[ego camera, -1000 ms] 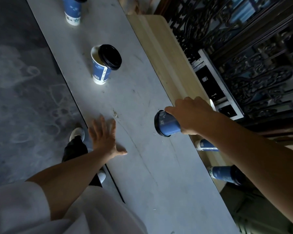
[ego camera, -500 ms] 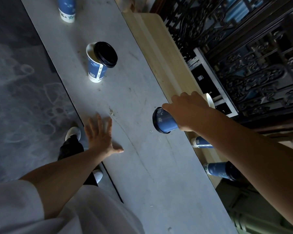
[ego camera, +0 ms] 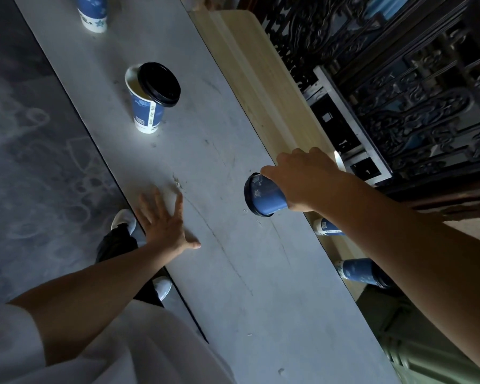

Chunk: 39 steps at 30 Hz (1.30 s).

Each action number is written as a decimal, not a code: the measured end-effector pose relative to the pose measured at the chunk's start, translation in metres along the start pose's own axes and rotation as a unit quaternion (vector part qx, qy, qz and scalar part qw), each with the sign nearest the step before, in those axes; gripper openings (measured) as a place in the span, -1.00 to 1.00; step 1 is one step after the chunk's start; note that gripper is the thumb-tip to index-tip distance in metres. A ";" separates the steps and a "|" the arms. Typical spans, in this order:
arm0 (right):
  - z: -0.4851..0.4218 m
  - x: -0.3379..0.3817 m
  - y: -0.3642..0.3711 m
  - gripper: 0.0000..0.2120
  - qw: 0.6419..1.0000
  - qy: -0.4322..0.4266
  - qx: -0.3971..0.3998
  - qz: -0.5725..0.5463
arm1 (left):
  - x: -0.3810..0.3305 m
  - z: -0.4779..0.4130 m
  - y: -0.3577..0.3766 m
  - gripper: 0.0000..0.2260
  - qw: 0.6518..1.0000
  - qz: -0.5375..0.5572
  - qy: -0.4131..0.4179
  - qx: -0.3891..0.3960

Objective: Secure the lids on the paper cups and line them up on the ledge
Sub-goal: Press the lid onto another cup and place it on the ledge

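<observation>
Blue paper cup [ego camera: 266, 196] with a black plastic lid [ego camera: 247, 191] on its mouth sits at centre right of the frame, gripped by the right hand [ego camera: 302, 178], whose fingers [ego camera: 272, 173] curl over the cup's body from above. The cup is tipped: its long axis runs from the lidded end at lower left, over the grey stone table [ego camera: 233, 300], up to the base hidden under the palm. The pale wooden ledge [ego camera: 261, 65] lies just beyond that hand, toward the upper right, so the coming move looks like a short carry that way while righting the cup. Two more blue cups [ego camera: 358, 273] already stand on the ledge at lower right, partly hidden by the forearm. The left hand [ego camera: 164, 223] is well apart at the table's left edge, fingers straight and spread flat on the stone, holding nothing. It is the nearer one to the blue-and-white paper cup [ego camera: 147, 112] at upper left, whose loose black lid [ego camera: 160, 84] sits askew, not yet pressed down. Another blue cup [ego camera: 93, 12] stands at the top edge.
</observation>
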State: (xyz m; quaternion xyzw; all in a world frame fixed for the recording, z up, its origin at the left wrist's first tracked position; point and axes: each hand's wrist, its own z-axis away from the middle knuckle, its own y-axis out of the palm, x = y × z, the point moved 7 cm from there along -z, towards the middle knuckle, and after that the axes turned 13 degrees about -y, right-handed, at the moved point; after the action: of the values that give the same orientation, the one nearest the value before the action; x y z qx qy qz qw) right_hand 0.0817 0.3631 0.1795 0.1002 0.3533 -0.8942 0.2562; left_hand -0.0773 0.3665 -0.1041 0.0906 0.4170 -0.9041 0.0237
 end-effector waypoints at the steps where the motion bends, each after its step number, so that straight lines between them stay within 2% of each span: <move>1: -0.001 -0.002 0.002 -0.45 1.000 -0.001 0.001 -0.008 | -0.005 0.000 0.000 0.30 1.000 -0.001 0.007 -0.001; 5: -0.006 -0.017 0.016 -0.46 0.999 0.003 0.000 -0.047 | -0.037 0.010 0.002 0.19 0.996 0.003 0.082 -0.031; 11: -0.005 -0.056 0.059 -0.42 0.991 0.056 0.018 -0.119 | -0.081 0.005 0.003 0.13 0.987 -0.060 0.146 -0.036; 16: -0.011 -0.083 0.122 -0.35 0.955 0.114 -0.017 -0.273 | -0.120 -0.016 -0.001 0.18 0.969 -0.122 0.211 -0.033; 18: -0.020 -0.095 0.145 -0.25 0.911 0.165 -0.069 -0.372 | -0.136 -0.025 -0.001 0.20 0.960 -0.135 0.245 -0.031; 20: -0.031 -0.113 0.168 -0.20 0.841 0.248 -0.121 -0.466 | -0.151 -0.033 0.000 0.22 0.945 -0.142 0.290 -0.047; 22: -0.045 -0.130 0.191 -0.13 0.738 0.333 -0.172 -0.561 | -0.166 -0.042 0.001 0.20 0.929 -0.144 0.336 -0.060; 24: -0.062 -0.146 0.217 -0.17 0.600 0.391 -0.261 -0.647 | -0.179 -0.051 0.002 0.15 0.912 -0.146 0.376 -0.073; 25: -0.071 -0.153 0.234 -0.21 0.546 0.416 -0.293 -0.666 | -0.185 -0.055 0.001 0.10 0.904 -0.142 0.395 -0.084; 28: -0.088 -0.162 0.263 -0.22 0.445 0.483 -0.354 -0.666 | -0.195 -0.064 0.000 -0.15 0.878 -0.120 0.447 -0.121; 33: -0.115 -0.150 0.297 -0.21 0.348 0.531 -0.396 -0.663 | -0.196 -0.068 0.000 -0.22 0.873 -0.122 0.452 -0.141; 39: -0.131 -0.125 0.307 -0.30 0.302 0.521 -0.417 -0.681 | -0.196 -0.068 -0.001 -0.21 0.866 -0.131 0.455 -0.163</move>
State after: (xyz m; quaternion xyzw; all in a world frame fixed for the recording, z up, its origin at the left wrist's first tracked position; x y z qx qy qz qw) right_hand 0.3503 0.3106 -0.0492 0.1486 0.6815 -0.2443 -0.6737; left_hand 0.1251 0.4122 -0.1111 0.4310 0.5309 -0.6766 -0.2732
